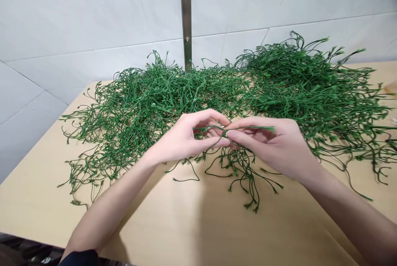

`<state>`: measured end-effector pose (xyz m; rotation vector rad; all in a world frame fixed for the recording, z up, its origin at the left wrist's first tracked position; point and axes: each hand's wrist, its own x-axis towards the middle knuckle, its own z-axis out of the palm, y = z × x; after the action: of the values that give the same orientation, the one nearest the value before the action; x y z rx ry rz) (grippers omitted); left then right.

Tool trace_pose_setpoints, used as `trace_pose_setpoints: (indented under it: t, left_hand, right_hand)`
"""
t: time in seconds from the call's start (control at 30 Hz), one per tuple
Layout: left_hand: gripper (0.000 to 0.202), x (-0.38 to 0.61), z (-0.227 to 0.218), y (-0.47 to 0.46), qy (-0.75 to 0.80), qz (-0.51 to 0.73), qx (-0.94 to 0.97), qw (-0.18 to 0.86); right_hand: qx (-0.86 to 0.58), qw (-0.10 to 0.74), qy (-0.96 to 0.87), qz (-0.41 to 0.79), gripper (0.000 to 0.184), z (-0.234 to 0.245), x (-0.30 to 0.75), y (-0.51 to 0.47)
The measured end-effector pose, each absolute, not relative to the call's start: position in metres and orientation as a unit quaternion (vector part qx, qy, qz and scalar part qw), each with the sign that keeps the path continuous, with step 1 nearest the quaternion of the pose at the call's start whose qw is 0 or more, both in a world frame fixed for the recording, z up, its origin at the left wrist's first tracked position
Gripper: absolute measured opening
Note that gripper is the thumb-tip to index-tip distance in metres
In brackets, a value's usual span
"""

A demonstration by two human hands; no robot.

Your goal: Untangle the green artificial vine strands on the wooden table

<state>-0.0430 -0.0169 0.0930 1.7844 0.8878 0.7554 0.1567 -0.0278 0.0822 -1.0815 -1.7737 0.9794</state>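
Observation:
My left hand (186, 137) and my right hand (273, 146) meet over the middle of a light wooden table (192, 228). Both pinch thin green artificial plant stems (240, 166) between thumb and fingers, fingertips touching. The held stems hang down from the pinch and spread in branched tips over the tabletop below my hands. Behind my hands lie two heaps of the same green stems: a flatter heap on the left (136, 109) and a taller heap on the right (310, 88).
A white tiled wall (77, 26) rises behind the table. A vertical metal bracket (186, 17) is screwed to it at the table's back edge. Bare tabletop lies in front of my hands, with the table's left edge running diagonally.

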Motion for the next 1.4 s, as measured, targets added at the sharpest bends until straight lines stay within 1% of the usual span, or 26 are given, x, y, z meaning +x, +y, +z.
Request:
trace_pose_setpoints:
  t: [0.07,0.17,0.2,0.27,0.33,0.37,0.4,0.43,0.47,0.53,0.63,0.7,0.73,0.8,0.83,0.9,0.93,1.07,1.1,1.13,1.17,1.27,1.3,1.4]
  left_hand:
    - [0.016,-0.041,0.092,-0.016,0.388,0.319,0.741,0.445]
    - [0.017,-0.045,0.097,-0.013,0.434,0.381,0.727,0.371]
    - [0.019,-0.047,0.099,-0.012,0.444,0.405,0.719,0.349]
    - [0.023,-0.053,0.105,-0.009,0.457,0.435,0.711,0.311]
    - [0.025,-0.058,0.109,-0.008,0.465,0.446,0.712,0.279]
    - [0.026,-0.060,0.111,-0.008,0.468,0.448,0.714,0.265]
    - [0.027,-0.061,0.112,-0.008,0.473,0.449,0.715,0.252]
    - [0.027,-0.061,0.113,-0.009,0.478,0.450,0.715,0.241]
    - [0.027,-0.061,0.113,-0.009,0.484,0.450,0.714,0.232]
    - [0.026,-0.060,0.114,-0.010,0.493,0.451,0.711,0.220]
    - [0.023,-0.060,0.115,-0.010,0.499,0.453,0.708,0.212]
    - [0.022,-0.061,0.115,-0.009,0.502,0.453,0.707,0.209]
    - [0.022,-0.061,0.115,-0.009,0.503,0.453,0.706,0.208]
    - [0.023,-0.062,0.115,-0.008,0.505,0.453,0.705,0.206]
    - [0.023,-0.062,0.115,-0.008,0.506,0.453,0.705,0.205]
    - [0.023,-0.062,0.115,-0.009,0.508,0.453,0.704,0.203]
    - [0.023,-0.063,0.116,-0.009,0.509,0.453,0.704,0.201]
    - [0.022,-0.064,0.118,-0.009,0.508,0.457,0.705,0.191]
    - [0.022,-0.065,0.119,-0.008,0.508,0.459,0.704,0.188]
    - [0.022,-0.065,0.119,-0.008,0.510,0.460,0.703,0.185]
    - [0.021,-0.065,0.120,-0.008,0.512,0.460,0.702,0.182]
    - [0.021,-0.066,0.120,-0.007,0.518,0.454,0.702,0.182]
    - [0.021,-0.066,0.120,-0.007,0.519,0.452,0.703,0.181]
    - [0.022,-0.066,0.119,-0.007,0.520,0.447,0.707,0.173]
  right_hand:
    - [-0.440,0.385,-0.739,0.336,0.016,0.083,0.159,-0.025]
    - [-0.498,0.370,-0.755,0.212,0.020,0.080,0.171,-0.012]
    - [-0.518,0.353,-0.761,0.167,0.023,0.076,0.177,-0.005]
    - [-0.551,0.253,-0.791,0.079,0.027,0.066,0.190,0.010]
    - [-0.573,0.125,-0.810,0.001,0.036,0.053,0.202,0.022]
    - [-0.574,0.070,-0.816,-0.013,0.039,0.047,0.205,0.027]
    - [-0.574,0.035,-0.818,-0.014,0.040,0.042,0.207,0.031]
    - [-0.580,0.018,-0.815,-0.010,0.037,0.038,0.208,0.033]
    - [-0.591,0.014,-0.807,-0.006,0.033,0.037,0.208,0.035]
    - [-0.615,0.042,-0.788,-0.004,0.029,0.040,0.207,0.035]
    - [-0.614,0.147,-0.775,-0.011,0.025,0.049,0.203,0.031]
    - [-0.553,0.208,-0.807,0.012,0.027,0.052,0.201,0.027]
    - [-0.509,0.217,-0.832,0.035,0.032,0.051,0.199,0.024]
    - [-0.428,0.193,-0.879,0.083,0.040,0.045,0.193,0.020]
    - [-0.407,0.175,-0.891,0.096,0.040,0.041,0.190,0.018]
    - [-0.402,0.164,-0.896,0.093,0.033,0.034,0.184,0.017]
    - [-0.394,0.173,-0.898,0.089,0.031,0.033,0.182,0.017]
    - [-0.400,0.301,-0.864,0.060,0.031,0.038,0.182,0.020]
    - [-0.409,0.311,-0.856,0.063,0.031,0.040,0.183,0.021]
    - [-0.418,0.297,-0.855,0.075,0.033,0.041,0.183,0.021]
    - [-0.428,0.263,-0.860,0.093,0.037,0.040,0.182,0.021]
    - [-0.473,0.105,-0.862,0.150,0.054,0.027,0.176,0.020]
    - [-0.484,0.079,-0.857,0.156,0.057,0.022,0.174,0.020]
    - [-0.487,0.081,-0.853,0.167,0.059,0.015,0.169,0.019]
